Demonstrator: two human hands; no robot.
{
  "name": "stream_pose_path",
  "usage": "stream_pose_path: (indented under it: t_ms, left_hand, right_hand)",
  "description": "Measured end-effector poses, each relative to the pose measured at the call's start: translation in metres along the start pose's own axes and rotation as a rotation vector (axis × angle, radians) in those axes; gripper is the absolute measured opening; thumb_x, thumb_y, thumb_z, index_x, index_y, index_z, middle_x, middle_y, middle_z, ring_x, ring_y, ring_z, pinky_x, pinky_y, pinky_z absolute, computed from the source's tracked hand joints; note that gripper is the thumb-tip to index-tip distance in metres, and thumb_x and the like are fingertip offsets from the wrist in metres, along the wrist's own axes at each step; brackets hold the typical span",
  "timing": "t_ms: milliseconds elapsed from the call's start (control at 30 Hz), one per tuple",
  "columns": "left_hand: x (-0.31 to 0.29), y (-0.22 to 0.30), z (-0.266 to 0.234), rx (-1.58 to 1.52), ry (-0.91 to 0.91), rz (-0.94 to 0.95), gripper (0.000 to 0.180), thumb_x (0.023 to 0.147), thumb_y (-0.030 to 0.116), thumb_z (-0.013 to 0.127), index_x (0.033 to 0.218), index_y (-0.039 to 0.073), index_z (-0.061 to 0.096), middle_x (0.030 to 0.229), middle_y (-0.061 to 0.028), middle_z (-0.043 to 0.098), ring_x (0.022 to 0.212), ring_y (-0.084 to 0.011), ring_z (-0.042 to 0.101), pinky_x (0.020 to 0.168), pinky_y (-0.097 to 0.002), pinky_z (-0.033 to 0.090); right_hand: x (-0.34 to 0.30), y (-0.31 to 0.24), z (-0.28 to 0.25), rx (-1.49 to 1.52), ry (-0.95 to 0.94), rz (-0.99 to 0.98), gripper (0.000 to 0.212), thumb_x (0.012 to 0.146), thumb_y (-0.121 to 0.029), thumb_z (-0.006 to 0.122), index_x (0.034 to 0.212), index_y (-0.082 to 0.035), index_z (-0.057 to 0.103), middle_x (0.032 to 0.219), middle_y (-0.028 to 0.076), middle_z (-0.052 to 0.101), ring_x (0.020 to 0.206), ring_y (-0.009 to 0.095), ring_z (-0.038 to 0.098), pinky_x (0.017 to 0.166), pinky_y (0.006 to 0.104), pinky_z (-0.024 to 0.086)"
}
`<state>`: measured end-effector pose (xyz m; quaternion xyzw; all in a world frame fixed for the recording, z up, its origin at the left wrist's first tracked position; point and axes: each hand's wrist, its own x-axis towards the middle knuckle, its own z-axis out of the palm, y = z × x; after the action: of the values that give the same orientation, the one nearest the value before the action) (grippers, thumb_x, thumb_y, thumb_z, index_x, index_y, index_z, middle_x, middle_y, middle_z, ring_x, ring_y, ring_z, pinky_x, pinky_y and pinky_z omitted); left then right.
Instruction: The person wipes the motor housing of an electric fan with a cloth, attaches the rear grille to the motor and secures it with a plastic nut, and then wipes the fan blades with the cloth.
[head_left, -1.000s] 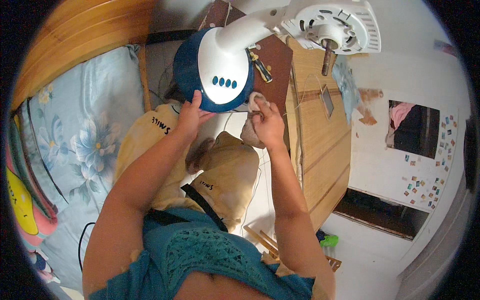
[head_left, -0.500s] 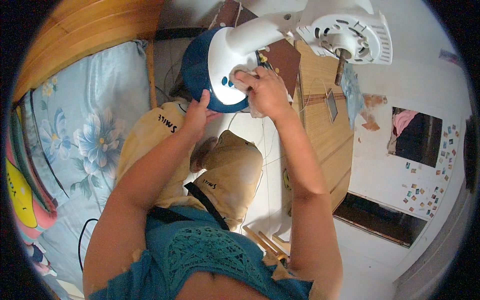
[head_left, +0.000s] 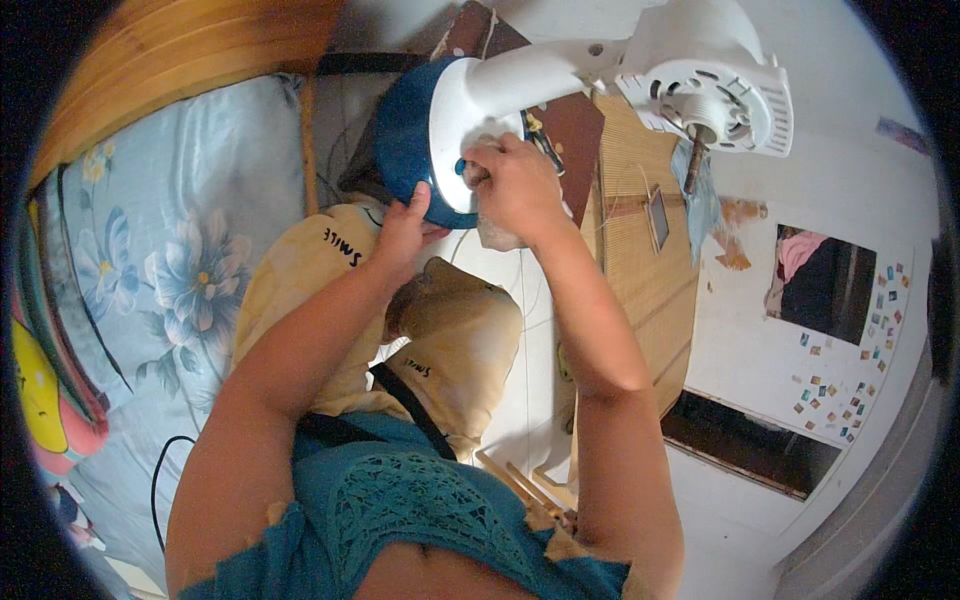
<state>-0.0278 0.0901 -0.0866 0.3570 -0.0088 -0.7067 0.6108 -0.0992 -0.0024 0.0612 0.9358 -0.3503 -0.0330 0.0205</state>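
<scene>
Clutching a pale cloth [head_left: 498, 235], my right grip [head_left: 522, 195] touches the rounded blue-and-white plastic fan base [head_left: 405, 130]. My left grip [head_left: 403, 232] clasps its near side.

one fisheye view looks steeply down from head height, close above the teal lace-fronted fabric top [head_left: 425, 510]. it also faces forward, toward the nearby rounded blue-and-white plastic fan base [head_left: 412, 130].
</scene>
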Motion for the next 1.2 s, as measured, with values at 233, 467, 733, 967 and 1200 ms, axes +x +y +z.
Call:
stream_pose_path:
  t_ms: [233,467,733,967,1200]
  left_hand:
    - [-0.003,0.001,0.003,-0.009,0.046,-0.005,0.053,0.089,0.046,0.047,0.122,0.006,0.036,0.109,-0.0131,0.054,0.092,-0.0247,0.059,0.080,-0.0363,0.050]
    - [-0.003,0.000,0.006,-0.005,0.063,-0.019,0.055,0.087,0.048,0.048,0.120,0.006,0.038,0.107,-0.0131,0.056,0.090,-0.0242,0.060,0.079,-0.0359,0.050]
    - [0.005,-0.003,-0.002,0.005,0.045,-0.037,0.054,0.087,0.049,0.048,0.119,0.006,0.038,0.108,-0.0139,0.055,0.090,-0.0240,0.059,0.077,-0.0347,0.050]
    - [-0.009,0.008,0.008,0.026,0.133,-0.104,0.062,0.085,0.051,0.051,0.122,0.004,0.037,0.109,-0.0109,0.054,0.093,-0.0227,0.057,0.080,-0.0343,0.048]
    - [-0.007,0.007,0.008,-0.213,-0.004,-0.085,0.075,0.082,0.068,0.034,0.128,0.008,0.040,0.123,-0.0111,0.049,0.109,-0.0219,0.050,0.091,-0.0347,0.040]
  right_hand:
    - [-0.030,0.020,0.005,0.206,-0.020,0.177,0.043,0.065,-0.003,0.057,0.105,-0.017,0.064,0.090,0.012,0.055,0.079,0.031,0.057,0.072,0.0381,0.048]
    - [-0.052,0.048,0.016,0.362,0.012,0.414,0.042,0.069,-0.010,0.058,0.111,-0.017,0.060,0.104,0.018,0.058,0.096,0.033,0.056,0.084,0.0382,0.046]
    - [-0.043,0.018,0.049,0.299,0.187,0.614,0.049,0.074,-0.019,0.054,0.121,-0.005,0.050,0.102,0.027,0.056,0.093,0.039,0.056,0.082,0.0426,0.046]
    - [-0.092,-0.056,0.035,0.326,-0.025,0.538,0.050,0.073,-0.017,0.054,0.122,-0.014,0.049,0.101,0.027,0.053,0.084,0.042,0.058,0.071,0.0467,0.049]
    - [0.017,-0.062,0.012,0.014,0.100,0.277,0.040,0.072,-0.018,0.056,0.112,-0.018,0.058,0.090,0.019,0.053,0.078,0.036,0.057,0.065,0.0439,0.050]
